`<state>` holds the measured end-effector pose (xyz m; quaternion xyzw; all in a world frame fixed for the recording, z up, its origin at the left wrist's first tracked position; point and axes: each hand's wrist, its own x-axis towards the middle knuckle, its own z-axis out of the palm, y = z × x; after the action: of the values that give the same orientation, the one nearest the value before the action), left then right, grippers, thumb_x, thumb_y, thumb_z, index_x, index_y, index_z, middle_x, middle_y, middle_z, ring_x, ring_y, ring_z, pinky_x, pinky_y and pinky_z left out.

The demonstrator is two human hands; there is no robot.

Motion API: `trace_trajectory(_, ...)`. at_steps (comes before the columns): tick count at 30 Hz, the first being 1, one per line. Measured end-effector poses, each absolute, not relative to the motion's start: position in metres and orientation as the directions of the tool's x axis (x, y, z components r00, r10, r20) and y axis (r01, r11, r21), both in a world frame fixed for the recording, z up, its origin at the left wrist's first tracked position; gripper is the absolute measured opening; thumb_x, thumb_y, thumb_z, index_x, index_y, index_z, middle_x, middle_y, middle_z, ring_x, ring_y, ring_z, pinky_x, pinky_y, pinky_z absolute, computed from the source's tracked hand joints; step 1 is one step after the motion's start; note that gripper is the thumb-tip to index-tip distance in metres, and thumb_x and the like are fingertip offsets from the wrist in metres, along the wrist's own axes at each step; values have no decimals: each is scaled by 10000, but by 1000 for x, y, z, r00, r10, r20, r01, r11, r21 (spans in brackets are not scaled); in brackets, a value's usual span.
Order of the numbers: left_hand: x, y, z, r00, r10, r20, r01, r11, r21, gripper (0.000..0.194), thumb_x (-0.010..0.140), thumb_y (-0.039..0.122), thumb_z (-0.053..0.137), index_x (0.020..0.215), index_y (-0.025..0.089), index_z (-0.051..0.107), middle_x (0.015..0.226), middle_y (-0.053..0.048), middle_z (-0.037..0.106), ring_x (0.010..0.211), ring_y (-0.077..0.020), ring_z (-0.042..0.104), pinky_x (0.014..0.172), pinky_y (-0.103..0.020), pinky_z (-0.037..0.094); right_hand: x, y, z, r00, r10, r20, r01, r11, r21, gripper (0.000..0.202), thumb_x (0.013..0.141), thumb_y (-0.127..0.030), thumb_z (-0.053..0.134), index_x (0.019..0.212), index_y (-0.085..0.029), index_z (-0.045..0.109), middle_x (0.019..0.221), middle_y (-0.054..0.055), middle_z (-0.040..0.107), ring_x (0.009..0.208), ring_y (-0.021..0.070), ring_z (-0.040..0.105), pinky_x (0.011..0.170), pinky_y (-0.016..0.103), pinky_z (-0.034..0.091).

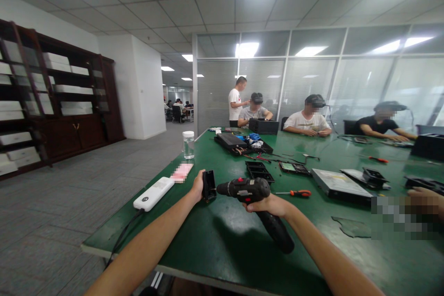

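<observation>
My left hand (199,187) grips a small black plastic part (209,186), box-shaped and held on its edge above the table. In my right hand (261,205) is a black cordless drill (244,188) with red details, lying level and pointing left. Its tip reaches close to the open side of the black part; whether they touch I cannot tell. A black tray with compartments (259,172) lies just beyond the drill. To the right of it rests a screwdriver (300,193) with an orange and black handle.
On the green table (194,254) stand a white power bank (154,194) with a cable, a clear jar (188,145), a silver drive (342,187) and a circuit board (294,168). Tools and wires (255,141) lie farther back. Several people sit across; another person's hand (426,203) is at right.
</observation>
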<state>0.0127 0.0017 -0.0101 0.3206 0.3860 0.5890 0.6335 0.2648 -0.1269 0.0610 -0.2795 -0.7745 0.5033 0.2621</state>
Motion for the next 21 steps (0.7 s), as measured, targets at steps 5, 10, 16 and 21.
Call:
trace_trajectory(5, 14, 1, -9, 5, 994, -111, -491, 100, 865, 331, 654, 509, 518, 608, 185, 467, 485, 15, 468, 407, -144, 464, 425, -269, 402, 265, -125, 58, -684, 722, 105, 190, 315, -930, 241, 690, -294, 656, 843, -121, 587, 759, 18, 542, 722, 139, 500, 711, 276, 406)
trace_trajectory(10, 14, 1, -9, -5, 993, -118, -501, 100, 860, 329, 649, 506, 521, 600, 186, 463, 474, 18, 458, 402, -141, 455, 425, -266, 397, 266, -125, 58, -686, 721, 96, 196, 310, -930, 262, 686, -316, 659, 844, -121, 582, 761, 23, 545, 725, 144, 501, 717, 286, 413)
trace_trajectory(16, 14, 2, -10, -7, 993, -118, -504, 98, 858, 337, 645, 513, 527, 607, 182, 474, 483, 14, 465, 414, -145, 467, 435, -268, 398, 266, -124, 57, -714, 689, 127, 173, 349, -921, 234, 716, -309, 638, 846, -122, 585, 755, 19, 545, 717, 138, 503, 720, 288, 408)
trace_trajectory(21, 14, 1, -9, -2, 991, -130, -513, 111, 851, 334, 654, 503, 532, 613, 175, 488, 494, 9, 475, 416, -142, 467, 440, -270, 399, 267, -124, 56, -698, 706, 120, 178, 333, -926, 252, 715, -306, 639, 875, -119, 585, 776, 25, 552, 734, 143, 509, 730, 295, 411)
